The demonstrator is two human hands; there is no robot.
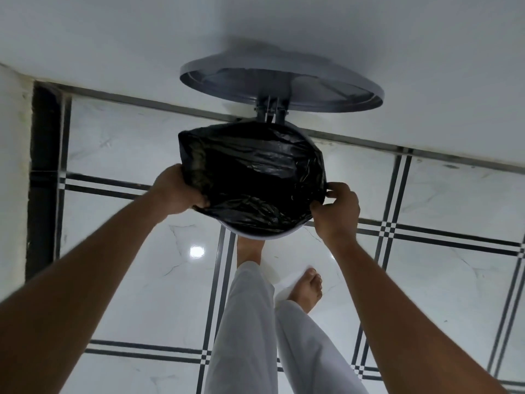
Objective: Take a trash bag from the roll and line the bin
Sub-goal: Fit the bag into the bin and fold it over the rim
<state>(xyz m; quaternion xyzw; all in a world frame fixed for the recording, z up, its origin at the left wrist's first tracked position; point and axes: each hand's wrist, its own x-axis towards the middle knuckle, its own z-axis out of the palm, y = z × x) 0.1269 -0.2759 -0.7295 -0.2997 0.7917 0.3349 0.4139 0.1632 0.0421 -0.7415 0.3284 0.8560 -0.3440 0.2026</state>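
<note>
A black bag (252,177) sits in the mouth of a round bin (272,236) in the middle of the scene, its plastic spread across the opening and folded out over the rim on the left and near sides. Only a thin pale strip of the bin's rim shows below the bag on the near side; the rest of the bin is hidden under the plastic.

The left hand (177,190) is closed on the bag's edge at the left of the rim, fingers curled under the plastic. The right hand (336,210) pinches the bag's edge at the right side of the rim between thumb and fingers. Both forearms reach in from the near corners.

The grey lid (281,81) stands open on its hinge at the far side of the bin, leaning back against the white wall (113,38). The floor (136,280) is glossy white tile with dark double lines, and a lamp glare shows on it left of centre. A dark vertical strip runs down the far left.

Just near the bin, one bare foot (250,250) is partly tucked under its rim; the other foot (308,290) stands to the right, apart from the bin. Pale trouser legs (250,331) fill the near middle.
</note>
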